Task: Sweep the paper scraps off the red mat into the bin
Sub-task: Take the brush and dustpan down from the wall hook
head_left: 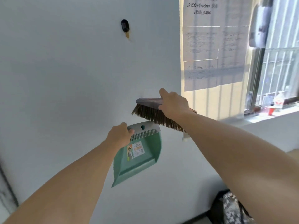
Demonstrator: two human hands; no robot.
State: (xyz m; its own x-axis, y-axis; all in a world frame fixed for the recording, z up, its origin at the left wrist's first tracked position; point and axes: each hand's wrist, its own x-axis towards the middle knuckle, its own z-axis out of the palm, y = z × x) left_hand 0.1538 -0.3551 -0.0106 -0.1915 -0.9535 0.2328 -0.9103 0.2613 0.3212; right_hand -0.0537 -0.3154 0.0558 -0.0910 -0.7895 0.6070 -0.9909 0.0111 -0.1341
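My left hand (119,135) grips the grey handle of a green dustpan (137,159), which hangs mouth down in front of a white wall; a printed label is stuck inside its tray. My right hand (174,105) holds a hand brush (150,110) by its grey back, bristles pointing down and left, just above the dustpan's handle. The brush's brown bristles nearly touch the dustpan's comb edge. No red mat, paper scraps or bin are in view.
A black hook (125,27) is fixed high on the white wall (64,78). Printed sheets (213,46) are taped up to the right. A barred window (278,62) has bottles and a red cup on its sill. A patterned bag (231,209) sits at the bottom right.
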